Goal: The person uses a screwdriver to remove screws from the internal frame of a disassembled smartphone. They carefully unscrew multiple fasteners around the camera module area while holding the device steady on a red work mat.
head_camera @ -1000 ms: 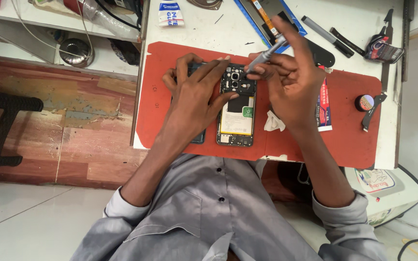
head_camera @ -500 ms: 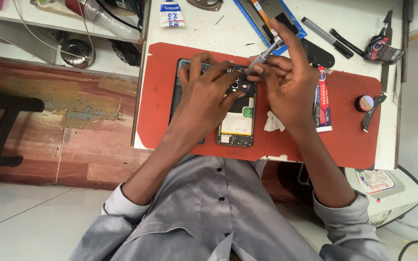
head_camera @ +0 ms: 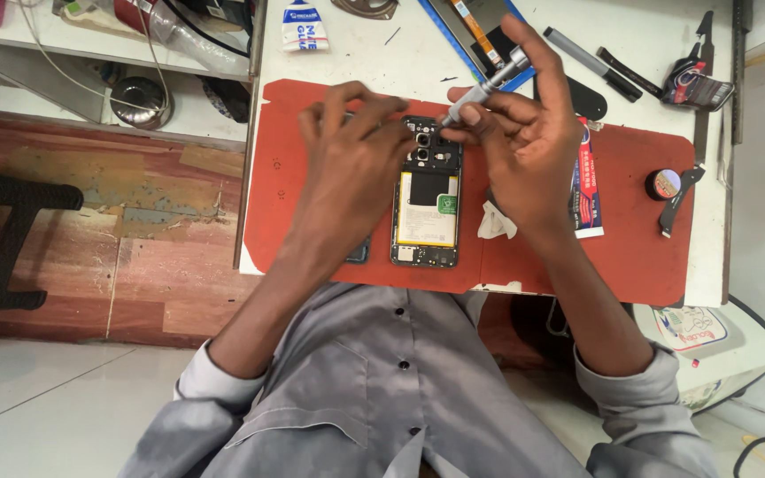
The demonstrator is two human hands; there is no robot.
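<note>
We see one opened phone (head_camera: 427, 208) on the red mat (head_camera: 639, 257). Our left hand (head_camera: 356, 164) steadies it, fingers curled, grip unclear; right hand (head_camera: 529, 146) pinches one screwdriver (head_camera: 480, 90).

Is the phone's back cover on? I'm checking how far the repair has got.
No: the phone lies open on the red mat, battery and camera parts exposed.
</note>
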